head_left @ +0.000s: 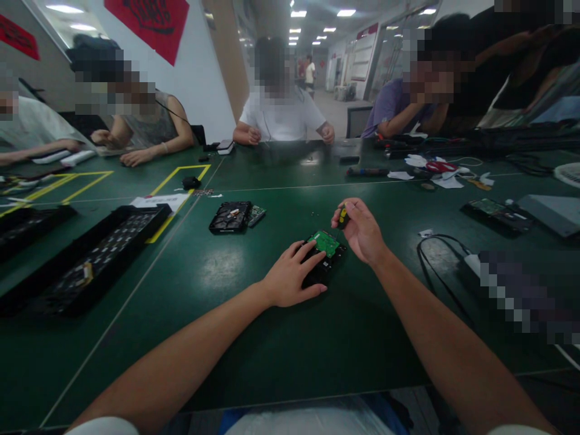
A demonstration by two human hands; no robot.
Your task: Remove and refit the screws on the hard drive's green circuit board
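A hard drive (333, 261) with a green circuit board (327, 241) on its upper face lies on the table in front of me. My left hand (292, 275) rests spread over its left side, fingertips on the board and the black casing. In my right hand (362, 232) is a screwdriver with a yellow and black handle (343, 215), pinched between thumb and fingers. Its thin shaft points down at the board's right edge; I cannot tell if the tip touches a screw. A few tiny screws (315, 214) lie just beyond the drive.
Left of the drive are a black drive casing (230, 217) and a loose circuit board (257, 215). Long black trays (113, 241) stand at the left. Another drive (496, 215), a grey box (553, 212) and a black cable (430, 278) lie right. Several people sit across the green table (254, 356).
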